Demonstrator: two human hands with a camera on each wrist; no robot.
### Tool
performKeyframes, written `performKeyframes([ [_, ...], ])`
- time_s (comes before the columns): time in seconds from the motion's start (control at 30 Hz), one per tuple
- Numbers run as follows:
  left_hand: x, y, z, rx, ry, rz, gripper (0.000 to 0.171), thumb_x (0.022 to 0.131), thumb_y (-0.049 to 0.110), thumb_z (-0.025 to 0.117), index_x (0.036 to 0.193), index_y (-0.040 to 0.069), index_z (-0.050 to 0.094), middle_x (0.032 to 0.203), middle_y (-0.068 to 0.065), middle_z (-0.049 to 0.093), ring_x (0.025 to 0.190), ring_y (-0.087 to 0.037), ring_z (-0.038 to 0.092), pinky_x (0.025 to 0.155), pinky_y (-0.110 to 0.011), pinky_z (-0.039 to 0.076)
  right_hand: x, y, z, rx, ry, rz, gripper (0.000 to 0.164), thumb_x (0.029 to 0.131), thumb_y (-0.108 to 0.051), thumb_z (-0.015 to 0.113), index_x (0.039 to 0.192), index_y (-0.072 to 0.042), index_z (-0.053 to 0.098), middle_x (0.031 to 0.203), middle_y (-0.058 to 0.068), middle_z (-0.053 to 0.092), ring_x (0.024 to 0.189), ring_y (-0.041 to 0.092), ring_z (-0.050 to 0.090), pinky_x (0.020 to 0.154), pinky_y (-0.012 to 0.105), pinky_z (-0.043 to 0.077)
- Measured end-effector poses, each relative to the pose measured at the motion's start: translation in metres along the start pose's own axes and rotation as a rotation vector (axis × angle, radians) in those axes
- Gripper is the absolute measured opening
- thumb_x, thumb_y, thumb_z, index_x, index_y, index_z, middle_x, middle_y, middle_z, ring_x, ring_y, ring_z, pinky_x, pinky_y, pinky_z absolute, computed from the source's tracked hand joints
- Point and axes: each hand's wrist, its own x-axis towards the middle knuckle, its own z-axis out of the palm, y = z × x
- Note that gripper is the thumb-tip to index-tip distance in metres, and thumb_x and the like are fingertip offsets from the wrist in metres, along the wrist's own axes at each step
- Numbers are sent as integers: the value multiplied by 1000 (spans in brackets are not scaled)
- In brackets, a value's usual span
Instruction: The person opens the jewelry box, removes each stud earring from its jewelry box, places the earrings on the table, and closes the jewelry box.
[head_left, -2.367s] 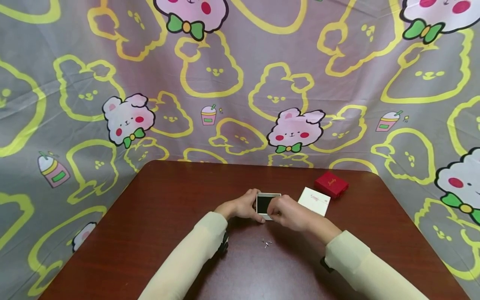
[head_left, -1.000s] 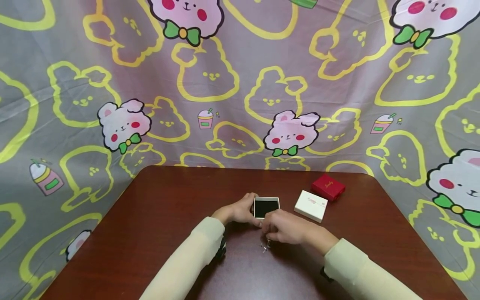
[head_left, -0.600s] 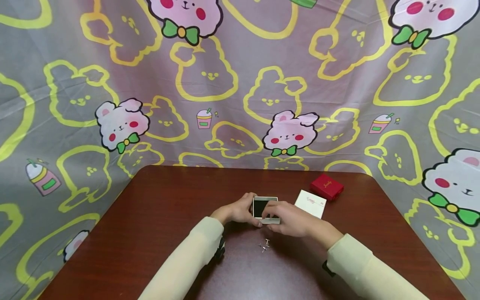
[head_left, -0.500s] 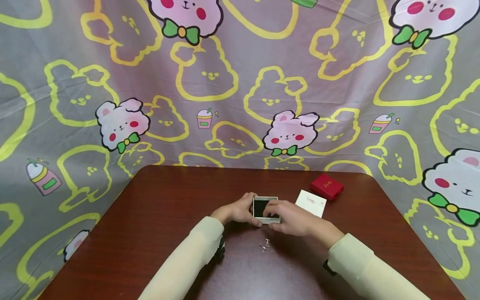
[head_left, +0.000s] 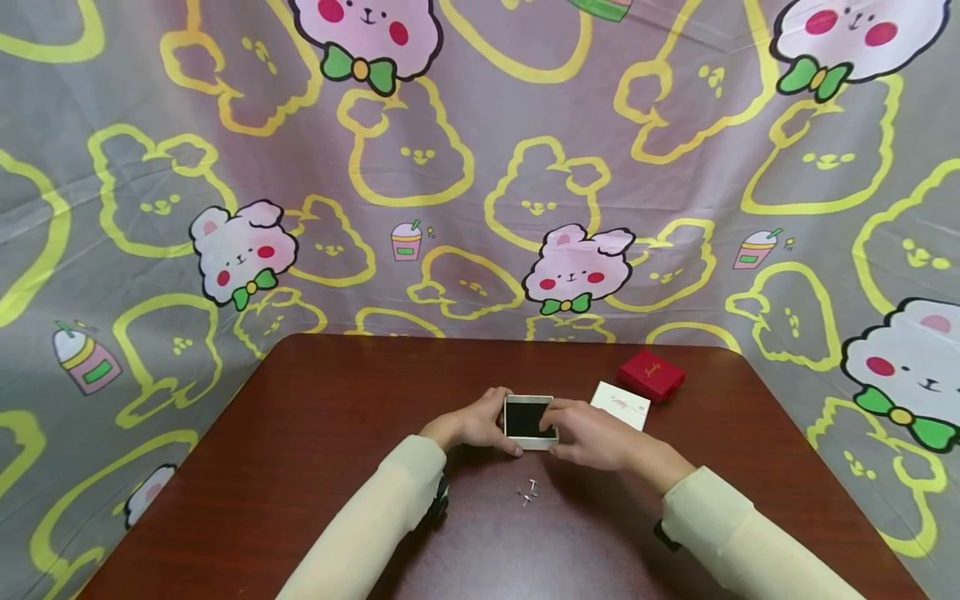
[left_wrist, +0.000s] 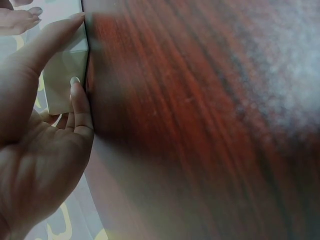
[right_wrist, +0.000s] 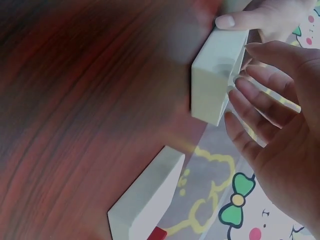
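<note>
My left hand (head_left: 480,419) holds the left side of a small open white box (head_left: 534,445), thumb at its front wall and fingers behind. A black lining (head_left: 522,418) shows inside the box. Over its right side is my right hand (head_left: 596,435), fingers loosely bent, with the index fingertip over the lining. In the right wrist view those fingers (right_wrist: 260,102) are spread at the rim of the box (right_wrist: 212,85), and nothing shows between them. Several tiny silver pin-like pieces (head_left: 527,501) lie on the table just in front of the box.
A white lid-like box (head_left: 621,403) with pink lettering lies to the right of the open box. Behind it sits a red box (head_left: 651,375) with gold lettering. The brown table (head_left: 360,400) ends at a patterned cloth (head_left: 465,275) at the back and sides.
My right hand moved from the box to the silver pieces and back to the box. It then shifted right, uncovering more lining. My left hand stays on the box.
</note>
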Motion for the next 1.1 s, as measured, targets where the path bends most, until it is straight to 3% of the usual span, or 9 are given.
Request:
performKeyframes([
  [0.5,-2,0,1,-13,9,-9,81,75,21,92,136,6,40,121,-7,44,108,-19,46,99,-37,40,-8,12,-1,-14,31,7,26,89,-14,76,113,-3,72,110,4,65,101,20,62,92,45,53],
  [0.9,-2,-2,3,-2,28,7,79,74,20,92,133,5,43,116,-7,46,105,-18,46,96,-36,41,-12,16,-9,-48,51,53,26,90,-19,78,113,-9,73,114,2,64,104,21,62,90,46,53],
  [1.1,-2,-1,3,-13,32,11,78,74,19,93,132,5,43,114,-6,45,103,-18,45,94,-35,41,-13,21,-15,-80,81,76,32,88,-21,80,117,-10,72,120,6,63,111,26,60,96,50,50],
])
